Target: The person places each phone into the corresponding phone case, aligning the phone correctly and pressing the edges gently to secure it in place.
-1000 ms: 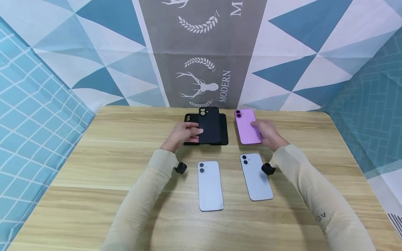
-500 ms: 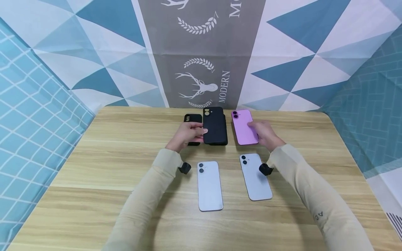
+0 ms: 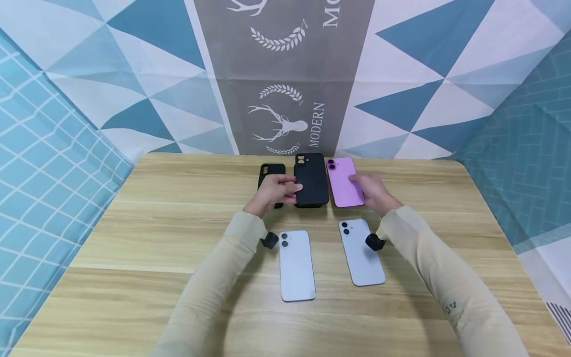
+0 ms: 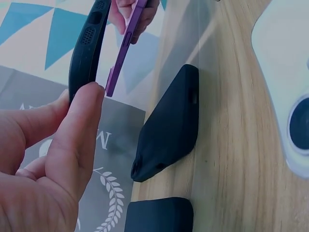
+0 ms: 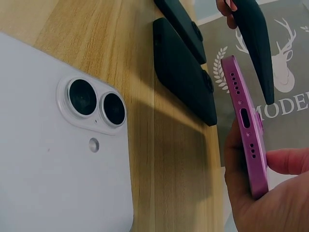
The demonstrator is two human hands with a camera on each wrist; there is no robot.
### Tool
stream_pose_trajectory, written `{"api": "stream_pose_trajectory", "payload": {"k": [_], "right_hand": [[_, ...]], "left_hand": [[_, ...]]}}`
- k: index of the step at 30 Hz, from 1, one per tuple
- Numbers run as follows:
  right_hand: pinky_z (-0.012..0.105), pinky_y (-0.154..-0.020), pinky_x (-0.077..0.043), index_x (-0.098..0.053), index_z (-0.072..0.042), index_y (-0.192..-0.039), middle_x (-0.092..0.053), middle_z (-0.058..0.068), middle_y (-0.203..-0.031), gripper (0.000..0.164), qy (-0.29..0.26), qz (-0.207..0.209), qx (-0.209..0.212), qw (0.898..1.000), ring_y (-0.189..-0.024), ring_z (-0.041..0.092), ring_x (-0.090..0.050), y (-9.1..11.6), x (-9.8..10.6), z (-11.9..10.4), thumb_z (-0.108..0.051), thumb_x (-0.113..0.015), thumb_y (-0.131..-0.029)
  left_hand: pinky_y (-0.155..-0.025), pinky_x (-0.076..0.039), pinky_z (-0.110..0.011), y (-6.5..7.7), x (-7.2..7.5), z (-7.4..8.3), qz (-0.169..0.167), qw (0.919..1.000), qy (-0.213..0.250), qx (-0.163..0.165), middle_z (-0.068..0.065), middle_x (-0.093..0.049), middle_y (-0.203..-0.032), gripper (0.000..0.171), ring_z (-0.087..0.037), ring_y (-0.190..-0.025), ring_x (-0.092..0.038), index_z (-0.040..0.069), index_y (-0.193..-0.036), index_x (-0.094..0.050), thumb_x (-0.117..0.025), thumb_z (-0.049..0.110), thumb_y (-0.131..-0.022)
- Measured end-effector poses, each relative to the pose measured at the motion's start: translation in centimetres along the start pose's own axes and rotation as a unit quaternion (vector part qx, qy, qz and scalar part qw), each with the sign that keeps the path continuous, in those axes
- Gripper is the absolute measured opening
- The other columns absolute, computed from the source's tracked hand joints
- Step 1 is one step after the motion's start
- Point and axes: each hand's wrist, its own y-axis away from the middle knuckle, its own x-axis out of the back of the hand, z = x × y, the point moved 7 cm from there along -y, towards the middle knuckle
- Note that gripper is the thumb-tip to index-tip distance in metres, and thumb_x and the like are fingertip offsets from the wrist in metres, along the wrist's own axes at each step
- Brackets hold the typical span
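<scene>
My left hand [image 3: 276, 191] pinches a black phone case [image 3: 312, 181] by its left edge, thumb on its back. In the left wrist view this case [image 4: 87, 53] is raised off the table. Close to its right, my right hand [image 3: 372, 191] grips a pink phone [image 3: 343, 183] by its right side. The right wrist view shows the phone's bottom edge and port [image 5: 248, 130], with thumb and fingers on opposite faces. Phone and case are side by side, a narrow gap between them. Below lie two more black cases, one [image 3: 273, 169] partly behind my left hand, the other [image 4: 169, 121] mostly hidden in the head view.
Two white phones, one on the left [image 3: 297, 270] and one on the right [image 3: 363, 258], lie camera side up nearer the person. All stand on a wooden table [image 3: 134, 238]. A patterned cloth [image 3: 285, 64] rises behind the table's back edge.
My left hand has carried the black case to the right, uncovering the left case and covering the other. The pink phone has shifted slightly left in my right hand, narrowing the gap.
</scene>
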Motion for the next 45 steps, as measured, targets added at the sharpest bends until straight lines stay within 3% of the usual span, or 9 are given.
{"api": "stream_pose_trajectory", "payload": {"k": [12, 32, 38, 45], "right_hand": [[0.021, -0.076, -0.049, -0.03, 0.004, -0.141, -0.045, 0.002, -0.109, 0.05, -0.002, 0.001, 0.004, 1.0, -0.093, 0.012, -0.049, -0.2, -0.5, -0.1, -0.016, -0.045, -0.097], [0.036, -0.11, -0.039, -0.027, 0.0, -0.143, -0.035, 0.013, -0.142, 0.051, -0.004, -0.001, -0.006, 1.0, -0.119, 0.022, -0.044, -0.2, -0.9, 0.0, -0.019, -0.042, -0.098], [0.035, -0.108, -0.041, -0.028, -0.001, -0.143, -0.037, 0.012, -0.14, 0.051, -0.004, -0.003, -0.006, 1.0, -0.116, 0.02, -0.045, -0.1, -1.0, 0.0, -0.021, -0.042, -0.099], [0.023, -0.091, -0.047, -0.027, -0.004, -0.144, -0.038, 0.007, -0.137, 0.053, -0.019, -0.004, 0.001, 1.0, -0.103, 0.012, -0.048, -0.1, -1.1, -0.3, -0.022, -0.045, -0.097]], "left_hand": [[-0.065, -0.06, -0.026, 0.0, -0.6, 0.1, 0.003, 1.0, 0.005, 0.005, -0.013, -0.062, -0.095, 0.042, -0.014, -0.066, -0.062, 0.0, -0.126, -0.054, -0.067, 0.009, -0.086], [-0.064, -0.06, -0.026, -0.3, -1.5, -0.2, -0.007, 0.9993, 0.035, 0.002, -0.012, -0.062, -0.095, 0.041, -0.014, -0.062, -0.062, -0.002, -0.125, -0.054, -0.066, 0.006, -0.086], [-0.063, -0.06, -0.026, -0.5, -1.8, -0.4, -0.009, 0.9992, 0.038, -0.002, -0.012, -0.061, -0.093, 0.041, -0.013, -0.061, -0.061, -0.003, -0.124, -0.054, -0.066, 0.005, -0.086], [-0.066, -0.06, -0.028, -0.6, -2.2, -0.2, -0.012, 0.9994, 0.032, -0.004, -0.012, -0.062, -0.097, 0.042, -0.014, -0.063, -0.061, -0.002, -0.125, -0.054, -0.066, 0.007, -0.086]]}}
